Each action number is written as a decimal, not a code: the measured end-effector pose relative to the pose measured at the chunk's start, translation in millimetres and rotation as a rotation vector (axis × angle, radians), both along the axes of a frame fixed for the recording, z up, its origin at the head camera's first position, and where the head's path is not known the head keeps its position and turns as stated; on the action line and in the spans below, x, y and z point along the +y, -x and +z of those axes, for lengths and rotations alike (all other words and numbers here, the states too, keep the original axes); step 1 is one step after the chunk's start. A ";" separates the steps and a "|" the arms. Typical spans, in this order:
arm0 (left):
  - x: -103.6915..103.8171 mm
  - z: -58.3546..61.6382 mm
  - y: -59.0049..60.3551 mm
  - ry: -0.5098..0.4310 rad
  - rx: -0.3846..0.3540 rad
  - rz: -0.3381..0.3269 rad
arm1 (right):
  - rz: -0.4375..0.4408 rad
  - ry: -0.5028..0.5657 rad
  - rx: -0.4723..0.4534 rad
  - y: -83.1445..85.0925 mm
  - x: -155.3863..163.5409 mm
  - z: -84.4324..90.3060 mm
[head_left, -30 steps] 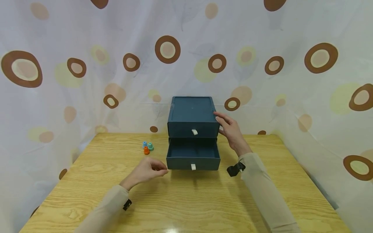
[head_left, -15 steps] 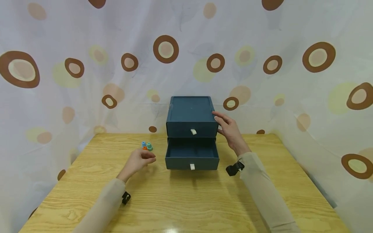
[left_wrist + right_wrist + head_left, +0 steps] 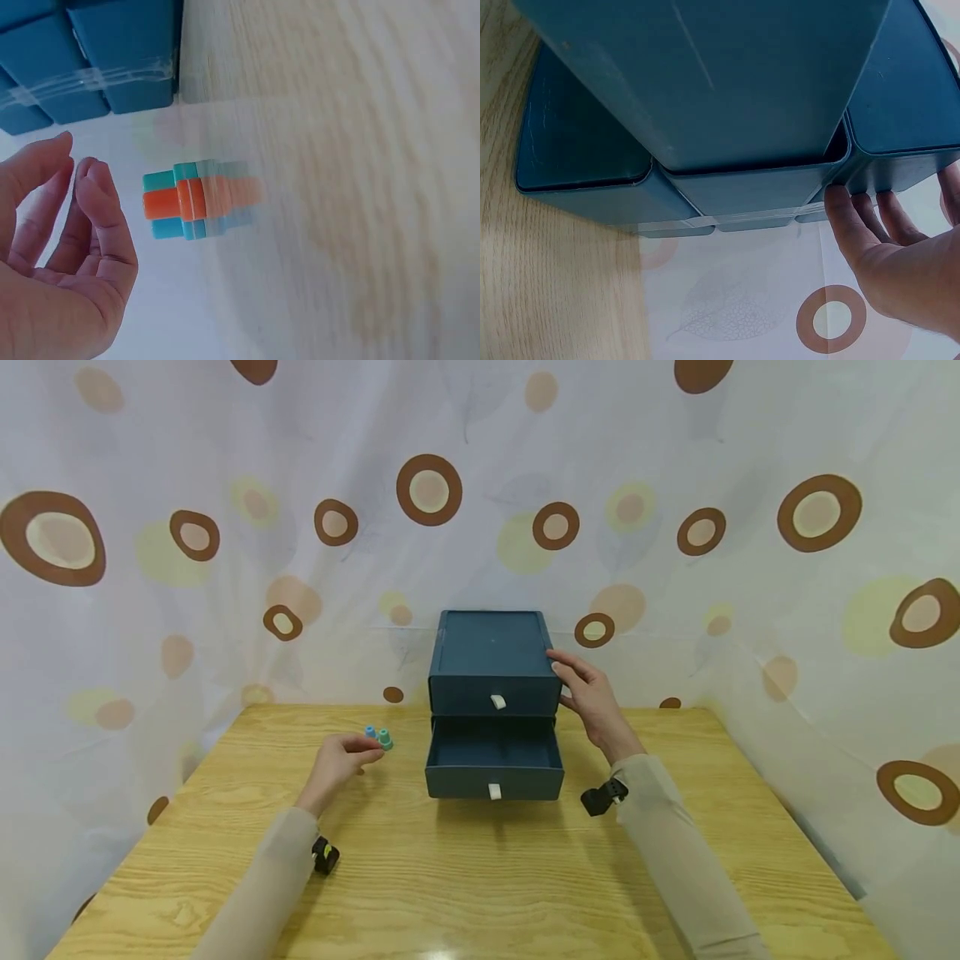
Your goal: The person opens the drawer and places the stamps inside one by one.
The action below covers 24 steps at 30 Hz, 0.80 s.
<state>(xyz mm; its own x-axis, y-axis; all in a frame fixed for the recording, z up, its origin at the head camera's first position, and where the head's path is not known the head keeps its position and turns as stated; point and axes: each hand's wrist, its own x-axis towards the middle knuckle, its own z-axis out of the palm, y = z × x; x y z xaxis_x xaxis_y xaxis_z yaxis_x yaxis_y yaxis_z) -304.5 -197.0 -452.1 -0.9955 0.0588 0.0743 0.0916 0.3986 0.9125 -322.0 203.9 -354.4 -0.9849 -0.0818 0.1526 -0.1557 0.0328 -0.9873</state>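
My left hand [image 3: 332,770] is beside a small cluster of stepped plastic pegs: one blue [image 3: 370,732], one green [image 3: 385,740] and one orange [image 3: 163,204]. Its fingers are bent loosely with a gap to the thumb, and nothing is between them in the left wrist view. The hand hides the orange peg from the head view. With its fingers [image 3: 847,217] against the side wall, my right hand [image 3: 596,697] rests on the upper right of a dark blue drawer cabinet [image 3: 495,643]. One drawer [image 3: 465,782], below the top one, is pulled out and its inside looks bare.
The cabinet stands near the back of a wooden table [image 3: 450,877]. White tabs [image 3: 498,702] mark the drawer fronts. A patterned curtain [image 3: 480,560] hangs behind and at both sides. The pulled-out drawer juts forward between the two hands.
From beside the pulled-out drawer, my left hand has moved left and back to the pegs, covering the orange one. The right hand stays on the cabinet, and the drawer has not moved.
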 end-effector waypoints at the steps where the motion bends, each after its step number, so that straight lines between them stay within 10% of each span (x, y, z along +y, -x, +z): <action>1: -0.2 0.6 0.7 -0.014 -0.003 0.004 | -0.001 0.002 -0.001 0.2 0.0 -0.1; 24: -3.2 -4.4 25.5 -0.059 -0.140 0.051 | 0.008 0.008 0.000 0.8 0.5 0.1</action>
<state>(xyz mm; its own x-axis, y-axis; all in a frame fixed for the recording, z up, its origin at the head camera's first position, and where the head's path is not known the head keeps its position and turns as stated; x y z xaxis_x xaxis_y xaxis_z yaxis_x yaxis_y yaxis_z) -330.0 -200.3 -456.5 -0.9979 0.0078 -0.0638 -0.0572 0.3448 0.9369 -322.8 204.4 -354.4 -0.9843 -0.0880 0.1533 -0.1559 0.0239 -0.9875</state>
